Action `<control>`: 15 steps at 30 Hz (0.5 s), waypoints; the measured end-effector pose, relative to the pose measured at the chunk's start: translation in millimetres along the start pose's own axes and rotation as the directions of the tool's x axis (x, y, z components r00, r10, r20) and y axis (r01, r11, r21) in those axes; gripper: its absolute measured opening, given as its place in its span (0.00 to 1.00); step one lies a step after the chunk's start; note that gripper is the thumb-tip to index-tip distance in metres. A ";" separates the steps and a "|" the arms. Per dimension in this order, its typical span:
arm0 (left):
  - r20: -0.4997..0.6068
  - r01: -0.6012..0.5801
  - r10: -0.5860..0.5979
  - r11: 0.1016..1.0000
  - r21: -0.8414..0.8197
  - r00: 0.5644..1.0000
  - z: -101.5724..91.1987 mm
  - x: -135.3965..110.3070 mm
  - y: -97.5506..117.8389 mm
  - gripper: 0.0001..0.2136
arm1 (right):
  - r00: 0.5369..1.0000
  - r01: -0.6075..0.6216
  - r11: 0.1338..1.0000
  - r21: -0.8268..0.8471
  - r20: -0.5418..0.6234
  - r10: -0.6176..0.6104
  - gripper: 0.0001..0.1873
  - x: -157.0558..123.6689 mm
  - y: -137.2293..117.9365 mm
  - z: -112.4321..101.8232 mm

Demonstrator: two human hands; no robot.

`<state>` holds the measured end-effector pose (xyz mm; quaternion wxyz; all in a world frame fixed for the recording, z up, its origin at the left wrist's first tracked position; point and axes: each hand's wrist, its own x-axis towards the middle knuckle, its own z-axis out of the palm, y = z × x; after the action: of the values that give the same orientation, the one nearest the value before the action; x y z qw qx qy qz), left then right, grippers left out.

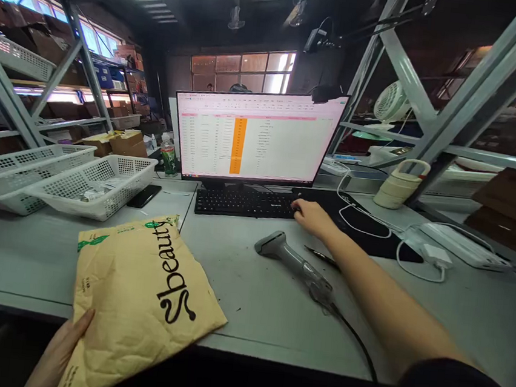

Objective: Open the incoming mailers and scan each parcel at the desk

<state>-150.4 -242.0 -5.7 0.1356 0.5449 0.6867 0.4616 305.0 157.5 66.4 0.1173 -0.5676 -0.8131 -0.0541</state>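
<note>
Both hands are in view and well apart. Left hand [60,354] sits low at the near left, clasping the lower left edge of the padded mailer [139,291]: the thumb lies flat along the top of the edge, and the other fingers are hidden beneath it. Right hand [313,216] reaches forward with the arm stretched across the surface [252,302], palm down, fingers loosely curved and resting on the right end of the black keyboard [243,203], holding nothing.

That mailer is a tan envelope with large black "beauty" lettering and small green marks. It lies tilted at the near left of the grey surface, with its lower part hanging out past the front edge toward the person.

Between the mailer and the right forearm lies a grey barcode scanner [294,263] on its side, its dark cable trailing toward the near edge. A dark pen [322,257] lies just beside it, close to the forearm.

Behind the keyboard stands a monitor [257,135] showing a spreadsheet with one orange column. A black mat [364,228] lies right of the keyboard, with a white cable looping over it. To the left are two white perforated baskets [99,181], side by side, with a dark phone [144,195] lying flat just beside the nearer one and a green-labelled bottle [168,156] behind
</note>
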 end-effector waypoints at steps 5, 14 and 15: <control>-0.092 0.140 -0.142 0.990 -0.018 0.986 -21.4 11.9 -24.2 0.23 | 0.981 -0.075 0.997 -0.032 0.175 0.079 0.30 -79.5 30.3 0.7; 0.193 -0.402 0.362 0.693 0.598 0.912 -36.6 6.4 40.3 0.39 | 0.967 -0.217 0.974 -0.063 0.121 0.223 0.29 -135.4 13.7 -9.3; 0.335 -0.492 0.361 0.662 0.565 0.870 -21.8 0.7 50.6 0.41 | 0.959 -0.268 0.963 -0.032 0.088 0.269 0.28 -132.6 7.7 -15.2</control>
<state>-134.1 -253.0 45.7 -0.1025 0.7462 0.6367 0.1655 357.7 36.1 47.3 0.0808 -0.6756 -0.7325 -0.0197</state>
